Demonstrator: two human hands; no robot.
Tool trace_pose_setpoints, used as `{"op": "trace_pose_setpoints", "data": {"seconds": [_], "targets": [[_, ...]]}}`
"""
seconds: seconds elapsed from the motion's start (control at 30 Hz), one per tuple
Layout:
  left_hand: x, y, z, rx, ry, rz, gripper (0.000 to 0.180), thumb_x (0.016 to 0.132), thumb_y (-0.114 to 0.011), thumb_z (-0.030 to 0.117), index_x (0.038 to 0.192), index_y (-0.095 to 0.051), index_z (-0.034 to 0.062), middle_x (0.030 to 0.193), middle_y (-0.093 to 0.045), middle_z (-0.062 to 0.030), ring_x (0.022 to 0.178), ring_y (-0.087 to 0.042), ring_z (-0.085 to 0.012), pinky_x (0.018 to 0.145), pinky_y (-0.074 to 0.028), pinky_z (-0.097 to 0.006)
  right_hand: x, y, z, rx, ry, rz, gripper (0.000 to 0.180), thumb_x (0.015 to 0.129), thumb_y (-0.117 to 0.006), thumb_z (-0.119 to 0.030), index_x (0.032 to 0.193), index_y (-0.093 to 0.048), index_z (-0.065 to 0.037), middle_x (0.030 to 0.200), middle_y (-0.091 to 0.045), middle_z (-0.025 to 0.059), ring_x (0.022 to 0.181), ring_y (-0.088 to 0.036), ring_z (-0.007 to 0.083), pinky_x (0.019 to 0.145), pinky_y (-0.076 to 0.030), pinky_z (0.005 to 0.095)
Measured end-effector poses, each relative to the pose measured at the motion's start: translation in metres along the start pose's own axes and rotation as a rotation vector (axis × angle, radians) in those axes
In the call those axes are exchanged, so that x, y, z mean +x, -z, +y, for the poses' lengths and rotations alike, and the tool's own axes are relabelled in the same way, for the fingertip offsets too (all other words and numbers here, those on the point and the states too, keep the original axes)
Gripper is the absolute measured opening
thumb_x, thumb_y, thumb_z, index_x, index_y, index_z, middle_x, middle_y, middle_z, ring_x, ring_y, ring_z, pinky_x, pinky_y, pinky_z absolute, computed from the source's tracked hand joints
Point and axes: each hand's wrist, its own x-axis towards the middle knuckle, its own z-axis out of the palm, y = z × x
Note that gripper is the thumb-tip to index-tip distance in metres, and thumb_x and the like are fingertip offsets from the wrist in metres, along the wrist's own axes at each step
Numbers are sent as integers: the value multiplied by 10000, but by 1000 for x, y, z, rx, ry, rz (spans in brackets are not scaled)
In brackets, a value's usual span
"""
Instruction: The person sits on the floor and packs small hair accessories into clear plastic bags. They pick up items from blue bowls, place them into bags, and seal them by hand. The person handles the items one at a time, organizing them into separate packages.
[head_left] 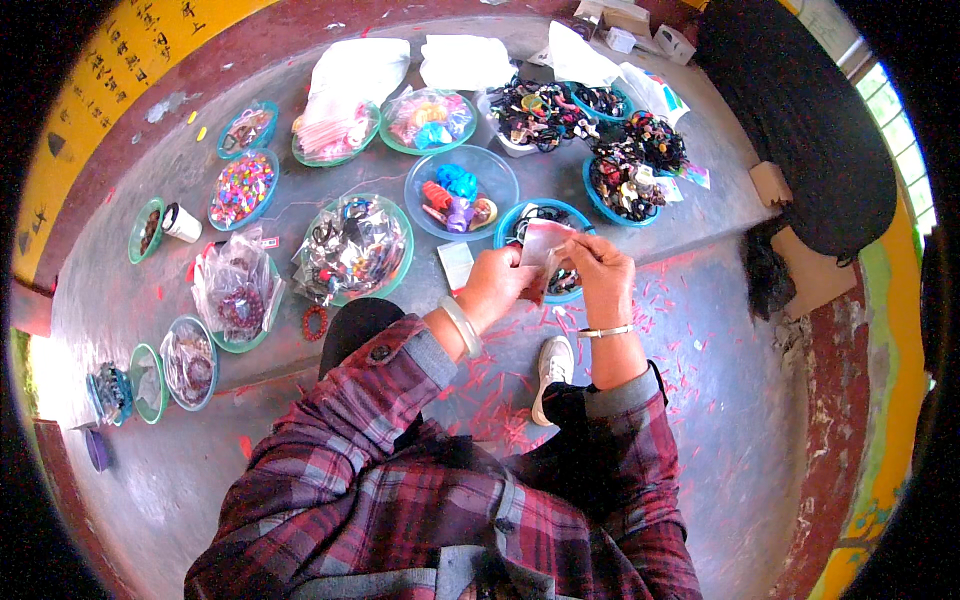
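Both hands are raised over a blue basin (503, 226) with dark hair ties in it. A small clear plastic bag (541, 243) with a reddish top edge is stretched between them. My left hand (492, 287) pinches the bag's left side, fingers closed. On the bag's other side, the thumb and fingers of my right hand (607, 274) press together at its edge. Whether anything is inside the bag, I cannot tell. A pale card (456, 266) lies on the floor just left of my left hand.
A wide clear bowl (416, 205) of colourful hair bands stands beyond my hands. Left of it is a green basin (405, 254) of bagged trinkets. Dark hair ties heap in a blue basin (600, 200) at the right. Red strips (500, 405) litter the floor near my shoe (553, 375).
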Motion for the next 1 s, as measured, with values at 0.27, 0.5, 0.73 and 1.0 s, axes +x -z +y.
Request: {"op": "trace_pose_setpoints", "data": {"seconds": [0.27,0.5,0.73,1.0], "targets": [[2,5,-1,-87,99,64,129,793,-516,70,809,-582,-40,692,-604,-93,572,-597,-162,494,-486,-279,2,14,-16,277,-153,175,124,803,-585,-129,871,-611,-28,752,-644,75,613,-601,136,479,-390,221],[28,42,-78,-383,182,167,196,802,-526,118,968,-541,13,885,-586,-73,743,-589,-193,617,-514,-311,3,17,-18,309,-143,127,143,809,-584,-161,877,-609,-38,769,-644,73,642,-598,132,510,-394,223],[43,92,-209,-629,281,484,191,778,-476,38,963,-474,-9,839,-504,-114,761,-554,-217,608,-512,-333,0,15,-22,274,-227,27,157,810,-586,-173,875,-619,-34,751,-634,59,643,-589,122,528,-397,220],[59,95,-199,-489,141,528,188,770,-479,50,931,-538,-26,841,-557,-119,696,-574,-206,599,-506,-293,2,13,-18,270,-244,-32,172,804,-587,-144,910,-622,-13,732,-623,52,630,-580,118,518,-404,214]]}}
